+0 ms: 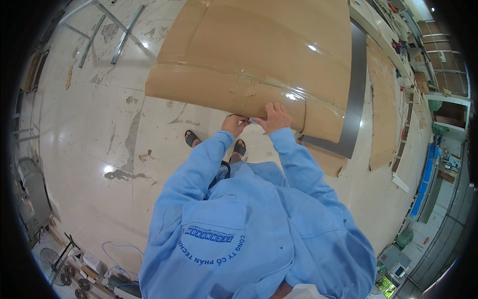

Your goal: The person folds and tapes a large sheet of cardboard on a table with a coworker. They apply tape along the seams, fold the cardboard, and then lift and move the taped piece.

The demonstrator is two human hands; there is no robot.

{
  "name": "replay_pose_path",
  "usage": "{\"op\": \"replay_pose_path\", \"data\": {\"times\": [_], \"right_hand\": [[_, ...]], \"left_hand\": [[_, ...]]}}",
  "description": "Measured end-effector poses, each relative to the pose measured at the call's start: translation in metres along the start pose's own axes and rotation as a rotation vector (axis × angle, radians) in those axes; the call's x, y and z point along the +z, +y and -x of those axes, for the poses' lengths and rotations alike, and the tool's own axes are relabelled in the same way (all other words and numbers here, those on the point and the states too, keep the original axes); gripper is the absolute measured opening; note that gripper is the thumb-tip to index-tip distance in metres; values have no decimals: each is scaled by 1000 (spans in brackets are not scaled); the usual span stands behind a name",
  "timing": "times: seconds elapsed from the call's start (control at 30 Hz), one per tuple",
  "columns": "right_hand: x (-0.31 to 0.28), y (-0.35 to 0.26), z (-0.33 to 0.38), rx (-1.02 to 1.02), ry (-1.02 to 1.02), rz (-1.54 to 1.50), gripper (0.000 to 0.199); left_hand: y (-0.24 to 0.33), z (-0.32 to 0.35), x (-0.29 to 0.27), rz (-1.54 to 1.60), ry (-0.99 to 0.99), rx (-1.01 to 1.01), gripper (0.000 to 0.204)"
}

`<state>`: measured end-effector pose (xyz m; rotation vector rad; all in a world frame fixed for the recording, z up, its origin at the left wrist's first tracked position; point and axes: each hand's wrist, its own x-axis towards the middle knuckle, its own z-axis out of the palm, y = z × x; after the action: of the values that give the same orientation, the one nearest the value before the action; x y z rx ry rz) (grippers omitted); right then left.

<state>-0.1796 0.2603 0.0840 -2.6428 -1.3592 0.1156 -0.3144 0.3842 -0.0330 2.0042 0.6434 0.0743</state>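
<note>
Cardboard sheet (259, 60), pinched at its near edge by the left hand (234, 123) and pressed by the right hand (275, 118), could buckle or slip onto the floor (89, 124) if either grip loosens.

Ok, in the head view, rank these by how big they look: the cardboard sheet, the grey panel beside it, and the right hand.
1. cardboard sheet
2. grey panel, partly hidden under the cardboard
3. right hand

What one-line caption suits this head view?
Both hands, left hand and right hand, grip the near edge of a taped cardboard box.
</note>
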Motion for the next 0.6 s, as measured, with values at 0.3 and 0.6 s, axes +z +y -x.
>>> {"op": "replay_pose_path", "data": {"times": [0.3, 0.6], "right_hand": [[0, 5, -3, -48, -14, 37, 51], [-8, 25, 8, -49, -43, -17, 47]], "left_hand": [[-8, -7, 5, 132, 8, -119, 31], [-76, -25, 40, 479, -1, -140, 38]]}}
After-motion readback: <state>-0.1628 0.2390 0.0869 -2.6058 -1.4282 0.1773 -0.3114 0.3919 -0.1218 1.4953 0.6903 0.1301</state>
